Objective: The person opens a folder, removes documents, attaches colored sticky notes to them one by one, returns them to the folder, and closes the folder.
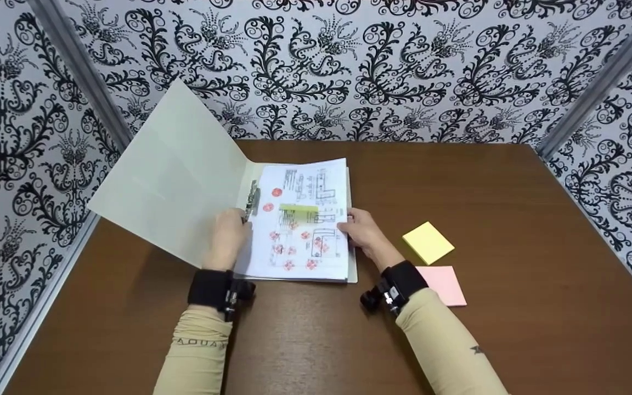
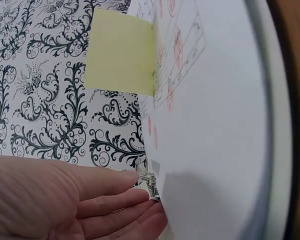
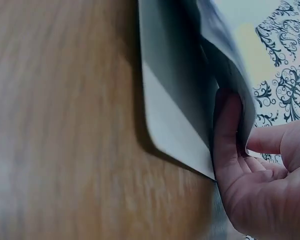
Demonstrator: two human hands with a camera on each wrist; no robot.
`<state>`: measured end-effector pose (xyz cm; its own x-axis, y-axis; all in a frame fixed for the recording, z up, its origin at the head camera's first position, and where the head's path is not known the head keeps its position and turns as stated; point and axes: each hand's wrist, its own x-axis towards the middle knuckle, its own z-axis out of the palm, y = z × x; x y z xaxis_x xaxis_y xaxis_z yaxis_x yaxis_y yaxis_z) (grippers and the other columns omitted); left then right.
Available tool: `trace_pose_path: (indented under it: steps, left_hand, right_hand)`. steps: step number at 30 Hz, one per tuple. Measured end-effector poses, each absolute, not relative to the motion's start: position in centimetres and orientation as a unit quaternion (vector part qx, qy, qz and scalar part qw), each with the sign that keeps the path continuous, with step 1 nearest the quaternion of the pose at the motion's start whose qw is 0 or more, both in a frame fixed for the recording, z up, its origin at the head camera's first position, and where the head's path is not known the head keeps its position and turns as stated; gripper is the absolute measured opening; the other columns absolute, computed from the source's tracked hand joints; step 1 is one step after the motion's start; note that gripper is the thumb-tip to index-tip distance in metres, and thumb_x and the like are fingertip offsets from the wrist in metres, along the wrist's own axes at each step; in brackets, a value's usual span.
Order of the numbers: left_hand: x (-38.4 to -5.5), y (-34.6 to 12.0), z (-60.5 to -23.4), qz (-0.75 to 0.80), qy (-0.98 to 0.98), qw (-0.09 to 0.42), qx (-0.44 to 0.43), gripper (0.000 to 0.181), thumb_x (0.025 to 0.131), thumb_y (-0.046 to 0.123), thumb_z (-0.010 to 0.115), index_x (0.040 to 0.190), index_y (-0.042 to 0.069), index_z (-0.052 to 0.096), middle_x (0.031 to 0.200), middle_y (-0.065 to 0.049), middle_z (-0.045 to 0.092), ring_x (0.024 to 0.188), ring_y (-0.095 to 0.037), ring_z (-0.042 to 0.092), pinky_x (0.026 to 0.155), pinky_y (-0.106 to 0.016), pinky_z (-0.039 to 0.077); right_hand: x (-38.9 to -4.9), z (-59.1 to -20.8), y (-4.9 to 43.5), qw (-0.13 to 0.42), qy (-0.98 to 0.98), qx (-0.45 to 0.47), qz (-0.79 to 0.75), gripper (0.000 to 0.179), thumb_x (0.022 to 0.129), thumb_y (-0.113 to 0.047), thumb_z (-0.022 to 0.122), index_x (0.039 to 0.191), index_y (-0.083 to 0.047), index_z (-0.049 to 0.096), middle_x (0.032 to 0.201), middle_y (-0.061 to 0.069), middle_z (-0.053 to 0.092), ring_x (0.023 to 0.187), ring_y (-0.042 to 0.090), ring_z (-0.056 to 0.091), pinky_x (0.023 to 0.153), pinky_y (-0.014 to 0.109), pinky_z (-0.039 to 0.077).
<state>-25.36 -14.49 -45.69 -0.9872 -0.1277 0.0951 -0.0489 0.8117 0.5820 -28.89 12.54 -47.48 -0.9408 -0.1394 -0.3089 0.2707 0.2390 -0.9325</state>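
Note:
A light grey folder (image 1: 176, 170) lies with its cover raised to the left and a stack of printed sheets (image 1: 272, 258) inside. Red stamp marks and line drawings cover the top sheet, and a yellow-green sticky note (image 2: 120, 52) stands up from it. My left hand (image 1: 227, 236) is at the folder's spine, thumb and fingers around the metal clip (image 2: 150, 181). At the opposite side, my right hand (image 1: 364, 233) pinches the sheets' right edge. In the right wrist view, the right thumb is on top of the paper, with fingers underneath, between sheets and back cover (image 3: 165, 120).
To the right on the brown table (image 1: 513, 219) lie a yellow sticky-note pad (image 1: 428, 243) and a pink one (image 1: 445, 285), the latter partly behind the right wrist. Patterned panels (image 1: 316, 71) enclose the table at the back and sides.

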Motion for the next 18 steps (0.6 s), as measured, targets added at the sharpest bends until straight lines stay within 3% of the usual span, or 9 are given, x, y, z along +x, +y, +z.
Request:
trace_pose_path:
  steps: [6,18]
  left_hand:
    - [-25.31,-14.57,-45.48,-0.291,-0.953,0.048,0.069,0.033,0.086,0.004,0.066,0.114,-0.013,0.063,0.111,-0.031,0.068,0.102,-0.047,0.066,0.090,-0.052,0.055]
    - [-24.78,-14.51,-44.70,-0.281,-0.955,-0.035,0.088,0.040,0.086,0.013,0.073,0.113,-0.010,0.055,0.113,-0.032,0.065,0.105,-0.046,0.064,0.091,-0.052,0.055]
  right_hand:
    - [-29.10,-47.84,12.17,0.122,0.800,0.025,-0.587,0.041,0.100,-0.001,0.050,0.140,0.003,0.049,0.125,0.025,0.067,0.099,0.022,0.069,0.078,0.025,0.055]
    - [-29.00,-47.73,11.87,0.088,0.862,0.036,-0.498,0.051,0.101,-0.013,0.053,0.149,-0.002,0.040,0.132,0.020,0.060,0.111,0.026,0.060,0.100,0.039,0.050]
